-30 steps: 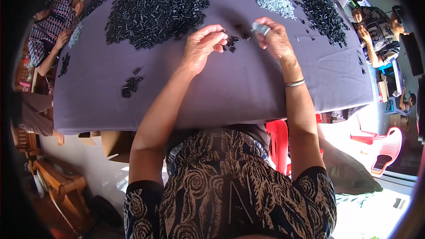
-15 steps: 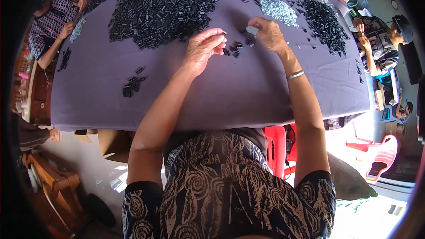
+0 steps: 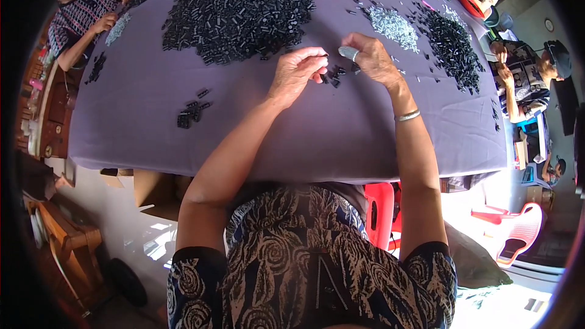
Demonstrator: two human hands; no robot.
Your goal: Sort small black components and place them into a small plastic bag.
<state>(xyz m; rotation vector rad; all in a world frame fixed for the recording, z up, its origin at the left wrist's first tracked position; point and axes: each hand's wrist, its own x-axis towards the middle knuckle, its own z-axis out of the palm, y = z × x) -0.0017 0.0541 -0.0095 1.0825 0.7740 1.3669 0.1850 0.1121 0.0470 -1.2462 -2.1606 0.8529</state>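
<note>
Near the middle of the worktop (image 3: 329, 146), the left hand (image 3: 295, 77) has its thumb and forefinger drawn together on what looks like a dark bit (image 3: 326, 55), mostly hidden; so small a part seems to call for a fingertip pinch. Just across a gap, the right hand (image 3: 376, 62) has its fingers curled, with something grey (image 3: 348, 53) at their tips; I cannot tell whether that is gripped or worn over the thumb. Both are raised and face each other, probably so the tips can meet.

At six o'clock from the gap lie loose pieces (image 3: 334, 75), partly masked by the left fingers. The big black heap (image 3: 241, 15) fills ten o'clock, and the silver heap (image 3: 393, 27) lies at two, both apparently placed within easy reach. Beyond that, towards three, spreads another black pile (image 3: 454, 52); a small cluster (image 3: 192, 114) sits apart at eight. People work at ten (image 3: 85, 15) and three (image 3: 527, 73). A red chair (image 3: 380, 213) stands at five, below the worktop's near edge, where it blocks nothing above.
</note>
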